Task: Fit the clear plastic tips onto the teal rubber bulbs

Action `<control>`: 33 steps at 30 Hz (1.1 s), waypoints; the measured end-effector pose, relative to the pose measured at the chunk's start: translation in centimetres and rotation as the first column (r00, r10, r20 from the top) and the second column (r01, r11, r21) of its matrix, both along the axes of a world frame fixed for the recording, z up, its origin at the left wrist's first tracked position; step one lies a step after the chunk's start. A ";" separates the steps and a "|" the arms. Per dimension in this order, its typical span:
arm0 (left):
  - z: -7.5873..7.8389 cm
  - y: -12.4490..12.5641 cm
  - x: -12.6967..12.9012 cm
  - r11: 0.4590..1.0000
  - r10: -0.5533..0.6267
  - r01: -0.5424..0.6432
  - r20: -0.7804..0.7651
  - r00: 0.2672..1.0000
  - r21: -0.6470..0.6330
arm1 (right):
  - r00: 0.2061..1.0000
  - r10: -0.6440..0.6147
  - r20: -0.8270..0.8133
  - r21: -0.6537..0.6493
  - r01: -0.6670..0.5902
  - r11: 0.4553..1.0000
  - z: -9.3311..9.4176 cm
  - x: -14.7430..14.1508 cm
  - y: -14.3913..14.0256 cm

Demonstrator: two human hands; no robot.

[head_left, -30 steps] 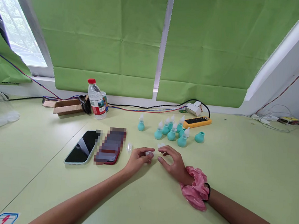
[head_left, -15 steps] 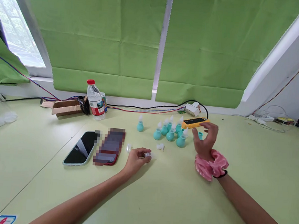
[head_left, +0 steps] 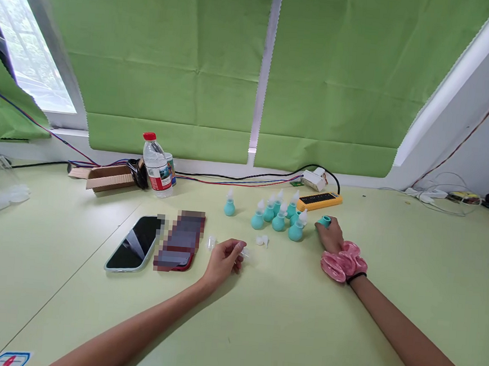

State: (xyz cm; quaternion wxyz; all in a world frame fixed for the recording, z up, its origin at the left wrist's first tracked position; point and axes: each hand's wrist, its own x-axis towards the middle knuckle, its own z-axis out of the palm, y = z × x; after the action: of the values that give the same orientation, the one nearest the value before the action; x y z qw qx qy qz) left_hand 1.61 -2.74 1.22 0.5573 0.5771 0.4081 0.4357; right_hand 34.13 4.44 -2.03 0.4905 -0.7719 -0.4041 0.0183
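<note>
Teal bulb (head_left: 325,221) within right-hand fingers (head_left: 324,230)

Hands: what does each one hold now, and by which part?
The left hand pinches a small clear tip at its near end. The right hand grips the teal bulb around its body.

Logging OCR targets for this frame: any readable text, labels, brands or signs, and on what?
No text reads clearly.
Water bottle label: red and white print, too small to read.
Can behind the bottle: print too small.
Sticker at the table's near-left edge: a red lightning-bolt sign in a blue frame, no legible words.
Yellow power strip: no legible markings.
Red phone: pixelated.
</note>
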 end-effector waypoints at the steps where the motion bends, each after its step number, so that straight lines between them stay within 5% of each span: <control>1: 0.0 0.0 0.0 1.000 0.010 -0.010 -0.019 1.000 0.006 | 1.000 -0.012 0.000 0.031 0.012 0.999 0.1 0.0 0.0; 4: 0.0 0.0 -0.1 0.998 0.043 -0.040 -0.062 0.997 0.050 | 0.998 -0.057 0.018 0.197 0.052 0.979 1.0 -0.7 -0.2; 6: -0.2 0.1 -0.2 0.996 0.051 -0.045 -0.081 0.995 0.082 | 0.997 -0.035 0.067 0.397 0.006 0.918 1.7 -1.7 -0.7; 8: -0.5 0.2 -0.2 0.994 0.055 -0.045 -0.101 0.993 0.102 | 0.988 0.027 0.155 0.549 -0.109 0.829 2.5 -3.3 -1.6; 11: -0.7 0.2 -0.2 0.992 0.059 -0.043 -0.133 0.989 0.122 | 0.906 0.192 0.378 0.569 -0.391 0.724 3.4 -6.4 -3.6; 13: -0.8 0.3 -0.3 0.989 0.066 -0.045 -0.155 0.986 0.140 | 0.771 0.316 0.554 0.474 -0.603 0.642 3.7 -8.6 -5.1; 15: -0.8 0.2 -0.3 0.980 0.100 -0.066 -0.175 0.979 0.189 | 0.574 0.492 0.654 0.239 -0.775 0.586 3.6 -10.8 -6.5; 17: -0.6 0.1 -0.2 0.960 0.133 -0.080 -0.187 0.973 0.270 | 0.336 0.656 0.676 -0.045 -0.870 0.491 3.3 -12.5 -7.6; 18: -0.5 0.0 -0.2 0.947 0.139 -0.075 -0.189 0.972 0.312 | 0.281 0.698 0.659 -0.126 -0.873 0.471 3.1 -13.1 -7.9; 20: -0.3 -0.3 -0.1 0.930 0.121 -0.041 -0.199 0.973 0.365 | 0.254 0.738 0.625 -0.194 -0.865 0.463 2.6 -14.0 -8.3; 28: 0.1 -1.1 0.0 0.925 -0.067 0.177 -0.315 0.947 0.335 | 0.396 0.744 0.538 -0.175 -0.811 0.558 1.6 -14.2 -8.0; 33: 0.2 -1.3 0.2 0.942 -0.123 0.204 -0.293 0.948 0.265 | 0.400 0.757 0.516 -0.185 -0.811 0.555 1.4 -14.4 -8.0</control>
State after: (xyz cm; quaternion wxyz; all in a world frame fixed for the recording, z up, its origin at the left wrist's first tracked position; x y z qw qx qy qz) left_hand 1.79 -4.06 1.38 0.4392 0.7395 0.3620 0.3595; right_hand 19.69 -3.61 -0.62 0.3240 -0.4367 -0.8392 0.0084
